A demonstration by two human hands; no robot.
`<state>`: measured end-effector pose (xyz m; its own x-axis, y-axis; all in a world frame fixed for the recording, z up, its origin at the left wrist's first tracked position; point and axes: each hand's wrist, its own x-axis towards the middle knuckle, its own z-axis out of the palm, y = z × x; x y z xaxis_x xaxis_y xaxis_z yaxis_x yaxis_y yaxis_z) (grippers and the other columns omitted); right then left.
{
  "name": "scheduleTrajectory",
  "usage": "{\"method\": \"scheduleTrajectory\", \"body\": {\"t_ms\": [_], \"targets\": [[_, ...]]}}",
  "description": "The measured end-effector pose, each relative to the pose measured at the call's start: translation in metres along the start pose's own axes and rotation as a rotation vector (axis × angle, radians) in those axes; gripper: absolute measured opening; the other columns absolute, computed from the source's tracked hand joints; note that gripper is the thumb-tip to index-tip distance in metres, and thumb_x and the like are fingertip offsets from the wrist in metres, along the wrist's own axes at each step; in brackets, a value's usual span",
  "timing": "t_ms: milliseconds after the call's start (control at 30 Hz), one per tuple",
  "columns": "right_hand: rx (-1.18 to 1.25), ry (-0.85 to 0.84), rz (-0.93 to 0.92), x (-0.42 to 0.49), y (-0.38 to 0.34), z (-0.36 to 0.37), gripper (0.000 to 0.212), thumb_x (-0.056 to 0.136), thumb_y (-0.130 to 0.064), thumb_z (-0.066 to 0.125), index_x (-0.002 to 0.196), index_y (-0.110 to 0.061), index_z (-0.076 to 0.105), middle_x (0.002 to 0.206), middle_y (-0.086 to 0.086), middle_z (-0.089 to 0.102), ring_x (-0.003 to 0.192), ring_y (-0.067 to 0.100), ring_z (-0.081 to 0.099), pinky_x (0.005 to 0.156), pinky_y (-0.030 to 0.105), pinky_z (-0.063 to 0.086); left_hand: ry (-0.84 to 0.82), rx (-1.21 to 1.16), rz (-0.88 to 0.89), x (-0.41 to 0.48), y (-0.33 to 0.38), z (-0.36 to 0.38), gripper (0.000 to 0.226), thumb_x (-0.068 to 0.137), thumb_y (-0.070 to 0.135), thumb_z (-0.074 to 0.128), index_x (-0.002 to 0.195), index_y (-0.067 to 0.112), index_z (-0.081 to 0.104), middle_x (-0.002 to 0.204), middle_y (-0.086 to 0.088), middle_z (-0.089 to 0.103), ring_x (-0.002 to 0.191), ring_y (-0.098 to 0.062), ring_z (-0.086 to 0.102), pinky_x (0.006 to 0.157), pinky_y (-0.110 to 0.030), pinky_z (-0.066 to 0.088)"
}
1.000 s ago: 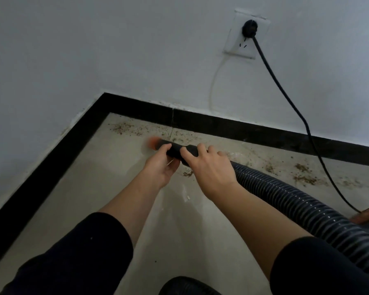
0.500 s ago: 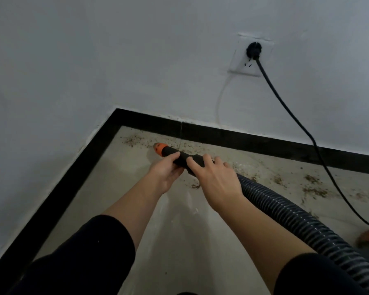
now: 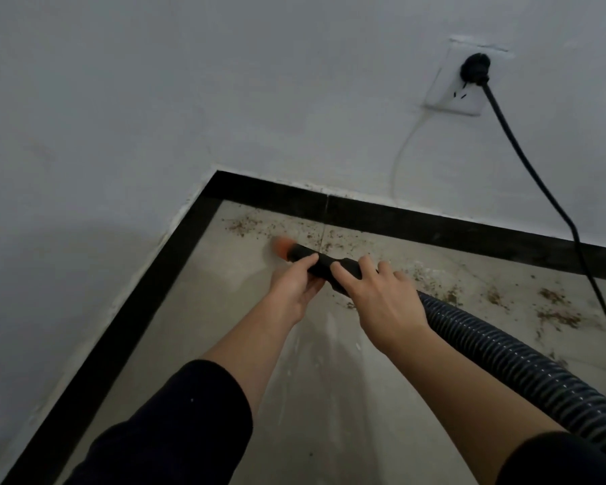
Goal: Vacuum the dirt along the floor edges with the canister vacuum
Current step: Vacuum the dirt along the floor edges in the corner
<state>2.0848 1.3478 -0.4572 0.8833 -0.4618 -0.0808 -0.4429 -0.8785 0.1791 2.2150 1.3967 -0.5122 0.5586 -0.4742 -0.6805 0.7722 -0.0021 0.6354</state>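
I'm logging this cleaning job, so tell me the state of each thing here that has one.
Left hand: grips the nozzle.
Right hand: grips the nozzle.
Nozzle: held low, orange tip blurred.
Hose: trailing across the floor.
Plug: in the socket.
Dirt: scattered along the back edge.

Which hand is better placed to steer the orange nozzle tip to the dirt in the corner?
Left. The left hand holds the nozzle nearest its orange tip, just short of the corner dirt; the right hand grips farther back, by the hose.
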Motion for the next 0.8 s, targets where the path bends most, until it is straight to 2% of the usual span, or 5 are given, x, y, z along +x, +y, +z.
{"method": "scheduleTrajectory", "body": {"t_ms": [267, 800], "targets": [[-0.014, 0.0, 0.014, 0.006, -0.011, 0.004, 0.072, 0.092, -0.013, 0.054, 0.147, -0.027, 0.009, 0.137, 0.017, 0.035, 0.113, 0.033, 0.047, 0.089, 0.038, 0.042, 0.004, 0.0, 0.051, 0.011, 0.001, -0.01, 0.038, 0.092, 0.011, 0.064, 0.125, -0.006, 0.056, 0.111, -0.022, 0.068, 0.098, -0.027, 0.068, 0.075, -0.026, 0.057], [0.006, 0.045, 0.051, 0.006, -0.042, 0.008, 0.072, 0.09, -0.013, 0.057, 0.146, -0.026, 0.012, 0.134, 0.017, 0.037, 0.113, 0.035, 0.047, 0.09, 0.04, 0.041, 0.025, -0.006, 0.053, 0.012, 0.011, -0.033, 0.029, 0.089, 0.008, 0.064, 0.116, -0.002, 0.06, 0.107, -0.02, 0.069, 0.095, -0.027, 0.069, 0.069, -0.026, 0.057]]}}
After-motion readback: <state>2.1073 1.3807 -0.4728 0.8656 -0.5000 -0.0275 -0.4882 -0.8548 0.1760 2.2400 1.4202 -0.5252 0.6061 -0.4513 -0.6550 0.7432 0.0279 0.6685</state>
